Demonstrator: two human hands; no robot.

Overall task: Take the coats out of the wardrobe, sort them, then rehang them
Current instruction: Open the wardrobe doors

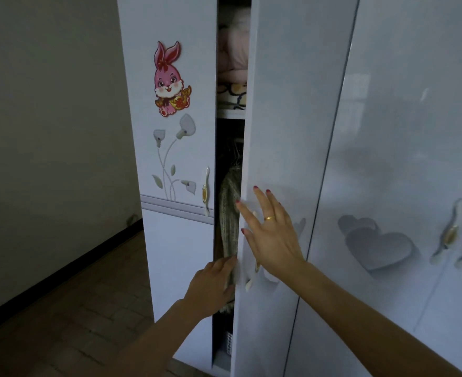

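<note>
A white wardrobe stands before me with one door [273, 131] swung partly out, leaving a narrow dark gap. In the gap hangs a grey-green knitted coat [228, 210]; more garments behind it are hidden. My left hand [211, 284] reaches into the gap, its fingers curled round the inner edge of the door, touching the coat's lower part. My right hand [270, 232] lies flat on the door's front with straight, spread fingers, over the door handle.
The left door [170, 159] is closed and carries a pink rabbit sticker [170, 80] and a handle [206, 191]. Folded bedding [232, 61] fills the shelf above the rail. More closed doors [415, 159] stretch right. A wall and tiled floor lie left.
</note>
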